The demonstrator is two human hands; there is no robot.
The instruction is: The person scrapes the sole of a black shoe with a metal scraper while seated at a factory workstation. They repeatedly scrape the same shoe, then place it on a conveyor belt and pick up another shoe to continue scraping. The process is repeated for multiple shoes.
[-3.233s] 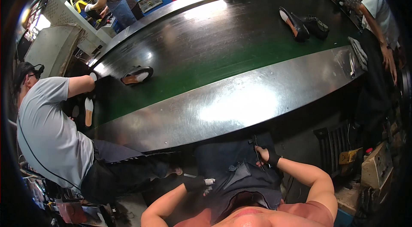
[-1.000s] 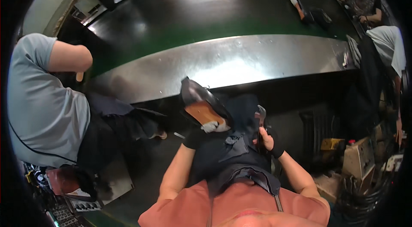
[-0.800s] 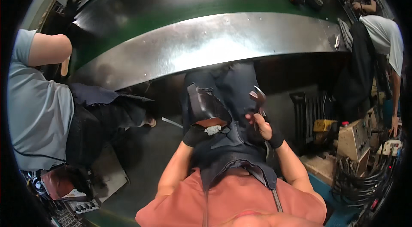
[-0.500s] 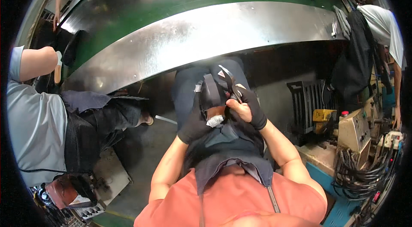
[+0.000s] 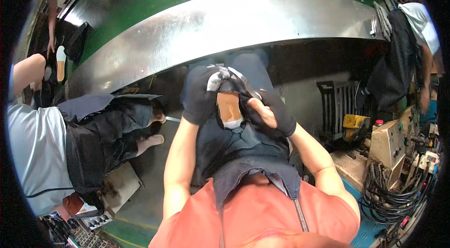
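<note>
Beside the left grip (image 5: 198,94), which clasps the shoe (image 5: 228,107), right grip (image 5: 272,113) clenches pliers (image 5: 244,83), whose slipping could scratch it.

Across the top, a broad green worktop (image 5: 157,0), edged with bare metal (image 5: 164,44) — white glare (image 5: 229,25) spread along it. Beneath, deep shadow (image 5: 314,60); lower left, a dark grey floor (image 5: 154,173) with a green strip (image 5: 123,231) and a thin yellow line (image 5: 136,223). To the right, a black slatted fixture (image 5: 333,107) near a yellow box (image 5: 352,122), then a beige control box (image 5: 387,141) with a red button (image 5: 378,122) — black cables (image 5: 378,196) coiled just below.
</note>
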